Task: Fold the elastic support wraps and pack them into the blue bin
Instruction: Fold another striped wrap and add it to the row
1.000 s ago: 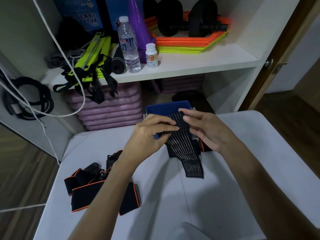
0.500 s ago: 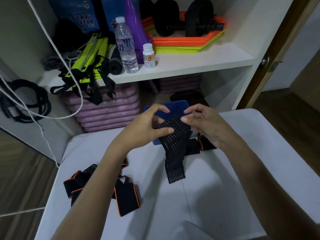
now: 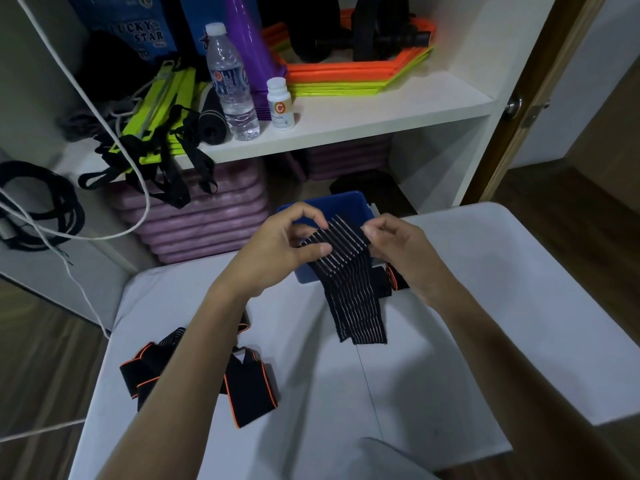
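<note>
A black elastic wrap with thin pale stripes hangs doubled over above the white table. My left hand pinches its upper left edge and my right hand pinches its upper right edge, in front of the blue bin at the table's far edge. Its two loose ends reach down to the tabletop. A pile of black wraps with orange trim lies at the near left, partly under my left forearm. Another orange-trimmed wrap sits beside the bin under my right wrist.
Behind the table stands a white shelf unit with a water bottle, a small white pill bottle, green straps, orange hexagon rings and dumbbells. Purple mats are stacked below. White cables hang at the left. A wooden door is at the right.
Both hands have lifted the striped wrap off the table and doubled it over, so its hanging part is shorter. The pile of orange-trimmed wraps has not moved.
</note>
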